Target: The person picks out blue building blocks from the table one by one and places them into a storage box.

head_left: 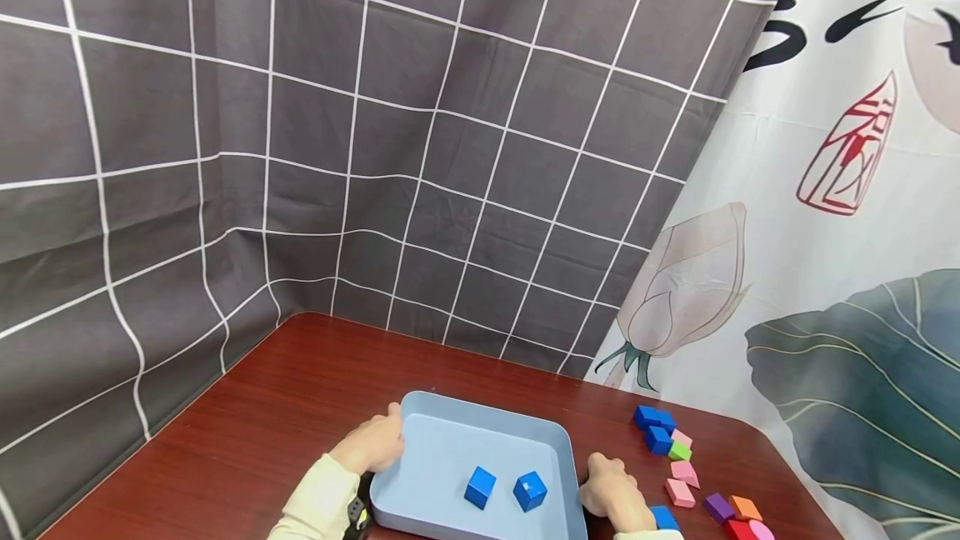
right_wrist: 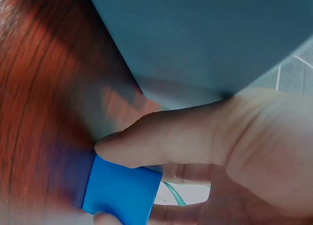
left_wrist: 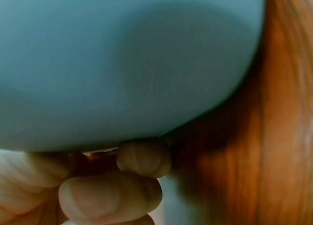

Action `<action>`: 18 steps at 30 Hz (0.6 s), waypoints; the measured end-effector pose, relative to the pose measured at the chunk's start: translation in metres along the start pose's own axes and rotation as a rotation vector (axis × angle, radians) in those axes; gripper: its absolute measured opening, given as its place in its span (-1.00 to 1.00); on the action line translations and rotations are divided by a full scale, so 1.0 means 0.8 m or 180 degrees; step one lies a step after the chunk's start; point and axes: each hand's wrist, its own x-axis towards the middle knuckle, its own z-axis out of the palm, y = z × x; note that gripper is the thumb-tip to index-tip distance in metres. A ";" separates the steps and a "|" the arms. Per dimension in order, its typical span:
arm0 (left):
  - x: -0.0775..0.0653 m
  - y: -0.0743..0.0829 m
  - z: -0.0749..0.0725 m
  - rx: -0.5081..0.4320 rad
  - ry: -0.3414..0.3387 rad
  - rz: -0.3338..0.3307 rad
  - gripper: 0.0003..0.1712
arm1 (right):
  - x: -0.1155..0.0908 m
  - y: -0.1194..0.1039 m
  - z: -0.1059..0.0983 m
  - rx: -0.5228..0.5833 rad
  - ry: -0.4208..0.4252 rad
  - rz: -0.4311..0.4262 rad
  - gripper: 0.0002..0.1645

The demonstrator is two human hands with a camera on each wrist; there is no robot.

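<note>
A light blue tray [head_left: 435,475] lies on the table with two blue cubes, a left one [head_left: 480,487] and a right one [head_left: 531,491], inside it. Against the tray's left side rests my left hand [head_left: 372,442]; its fingers [left_wrist: 100,198] are loosely bent beside the outer wall [left_wrist: 161,54], with nothing seen between them. My right hand [head_left: 609,490] is low beside the tray's right side. In the right wrist view its thumb and fingers pinch a blue block [right_wrist: 122,188] close to the table. The head view hides that grip.
On the table's right side lie several blue blocks [head_left: 657,440], pink blocks [head_left: 680,492], a green one [head_left: 680,451], a purple one [head_left: 718,508], an orange one [head_left: 746,508] and a red one [head_left: 740,530]. A gridded curtain [head_left: 450,148] hangs behind the wooden table [head_left: 300,407].
</note>
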 end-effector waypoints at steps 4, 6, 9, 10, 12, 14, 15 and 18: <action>-0.001 -0.001 -0.001 0.0057 -0.0006 0.0021 -0.41 | -0.018 -0.008 -0.015 0.0071 -0.0011 -0.0075 -0.64; -0.001 0.000 -0.001 0.0066 -0.0003 0.0022 -0.40 | -0.024 -0.010 -0.020 0.0118 -0.0003 -0.0104 -0.66; 0.000 -0.001 0.000 0.0068 -0.0002 0.0032 -0.40 | -0.018 -0.005 -0.017 0.0188 0.0038 -0.0130 -0.68; -0.001 -0.001 0.000 0.0067 0.0010 0.0032 -0.40 | -0.014 -0.002 -0.013 0.0206 0.0059 -0.0126 -0.68; 0.000 -0.002 0.001 0.0066 0.0029 0.0037 -0.41 | -0.001 0.005 -0.005 0.0244 0.0108 -0.0103 -0.67; 0.000 -0.002 0.001 0.0070 0.0047 0.0036 -0.40 | 0.011 0.013 0.002 0.0245 0.0147 -0.0155 -0.64; 0.000 -0.002 0.001 0.0072 0.0055 0.0034 -0.40 | 0.015 0.015 0.003 0.0255 0.0162 -0.0154 -0.62; 0.000 -0.002 0.001 0.0078 0.0043 0.0040 -0.40 | 0.022 0.018 0.005 0.0286 0.0197 -0.0183 -0.59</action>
